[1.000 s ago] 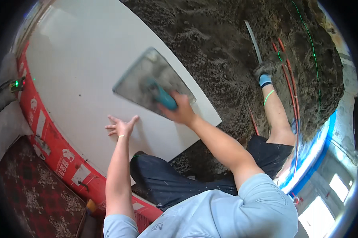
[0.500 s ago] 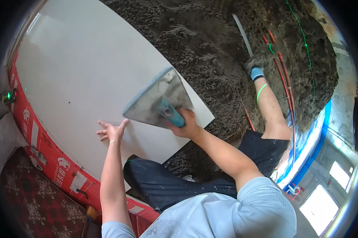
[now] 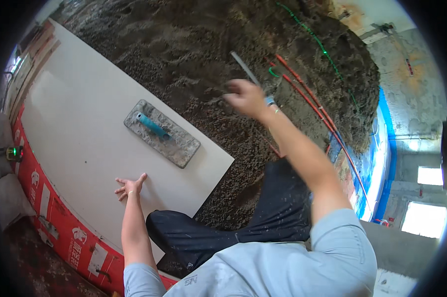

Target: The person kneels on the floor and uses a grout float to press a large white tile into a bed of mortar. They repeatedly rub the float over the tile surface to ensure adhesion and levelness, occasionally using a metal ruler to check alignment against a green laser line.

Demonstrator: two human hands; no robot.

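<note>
My left hand rests flat, fingers spread, on the near part of a large white tile. A grey plastering float with a blue handle lies alone on that tile, about a hand's length beyond my left hand. My right hand is lifted over the dark, lumpy mortar bed; it is blurred, holds nothing, and its fingers are loosely apart. Just past it, a thin metal straightedge lies on the mortar.
Red pipes and a green line run across the mortar at right. A blue strip edges the grey wall. Red printed boxes lie under the tile's near edge, with a small green light at far left.
My right hand set the float down on the tile, let go, and swung right and up over the mortar. My left hand stayed on the tile.
</note>
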